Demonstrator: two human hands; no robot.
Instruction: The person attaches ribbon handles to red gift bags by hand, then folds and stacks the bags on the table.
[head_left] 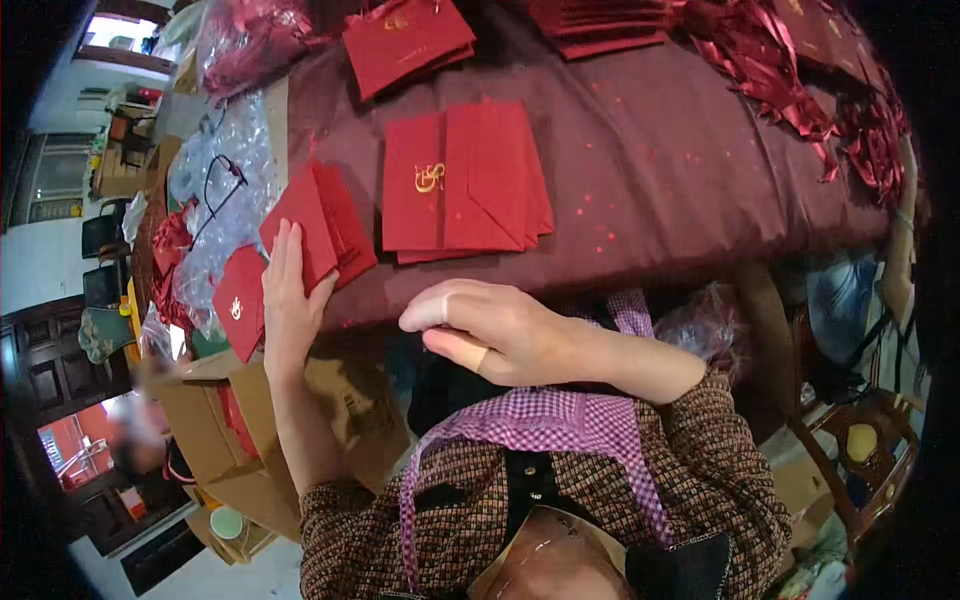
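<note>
My left hand (288,285): fingers straight, pressed side by side against the angled bags (345,225), thumb held apart at their lower edge. Those red bags sit at 1 o'clock from it, fanned in a stack. Low bag (238,300), gold mark, at 9 o'clock, just beside the same hand. My right hand (475,325): fingers curled, thumb bent in close under them; can't tell if anything is pinched. Pale cover on a finger, white band, tan band round the thumb. Hangs at the near edge of the surface (690,205).

Flat bags (465,185) at 12 o'clock from my right hand, stacked, gold mark showing, apart from both hands. Red flecks (600,240) on the cloth at 2 o'clock from there. Further out: upper bags (410,45) at 11 o'clock, far bags (610,22) at 1, ribbons (760,75) at 2. Clear plastic (250,140) at 10 o'clock from my left hand, glasses (239,176) lying on it. Box (200,425) at 7 o'clock. Checked apron (540,415) at 6 from my right hand, on me.
</note>
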